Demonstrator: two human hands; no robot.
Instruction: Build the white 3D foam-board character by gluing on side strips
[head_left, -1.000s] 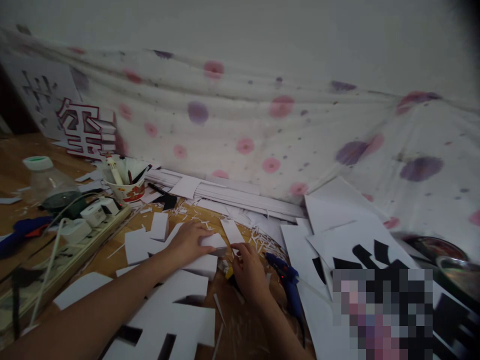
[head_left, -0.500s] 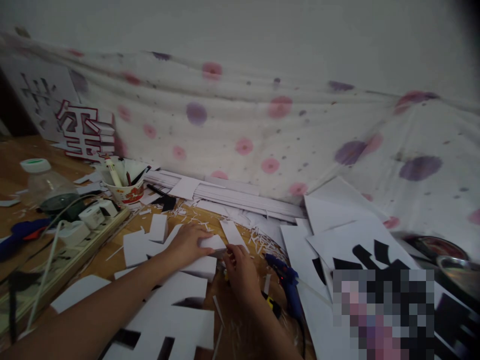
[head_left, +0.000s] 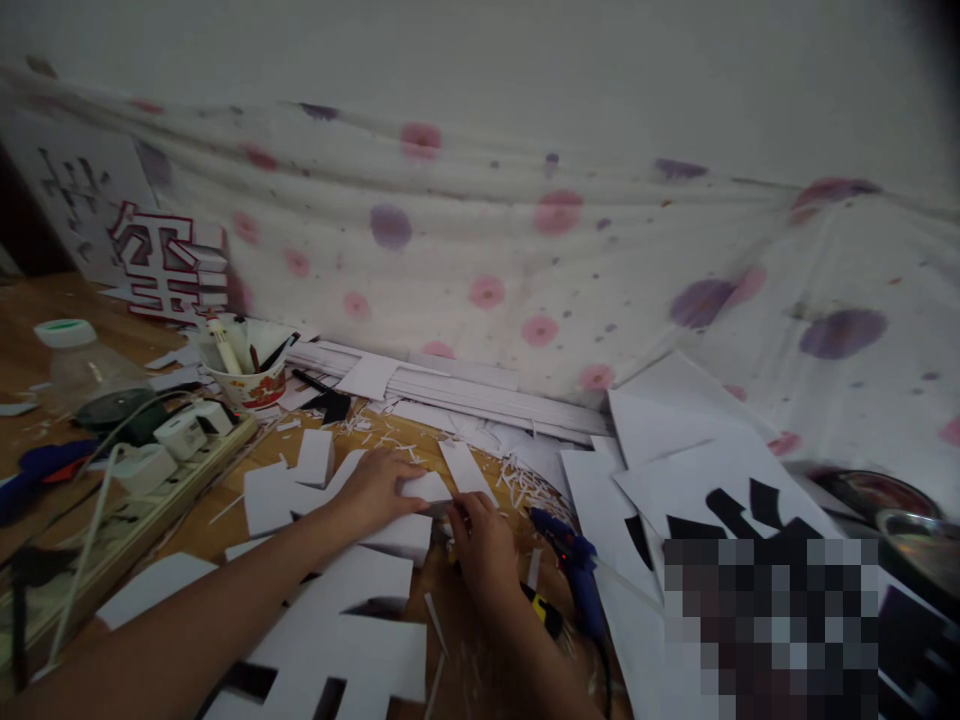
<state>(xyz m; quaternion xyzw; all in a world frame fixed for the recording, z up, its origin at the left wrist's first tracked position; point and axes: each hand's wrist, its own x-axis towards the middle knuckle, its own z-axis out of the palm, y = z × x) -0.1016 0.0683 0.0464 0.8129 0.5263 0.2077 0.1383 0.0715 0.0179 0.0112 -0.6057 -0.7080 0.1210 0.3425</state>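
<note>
My left hand [head_left: 375, 487] lies on a white foam-board cutout [head_left: 405, 535] on the wooden table, fingers curled over a small white block [head_left: 427, 487] at its upper edge. My right hand [head_left: 480, 545] rests just to the right, fingertips pinched against the end of that block. What the right fingers grip is hidden. A larger white cutout character [head_left: 337, 640] lies below my left forearm. A blue glue gun [head_left: 577, 570] lies to the right of my right hand.
White sheets with black shapes [head_left: 720, 490] cover the right side. A power strip with plugs [head_left: 150, 470], a plastic jar [head_left: 90, 370] and a cup of pens [head_left: 251, 375] stand at left. A spotted cloth [head_left: 525, 260] hangs behind. Paper scraps litter the table.
My right hand has slid left to meet the white block that my left hand holds. A yellow-and-black object beneath my right wrist has come into view.
</note>
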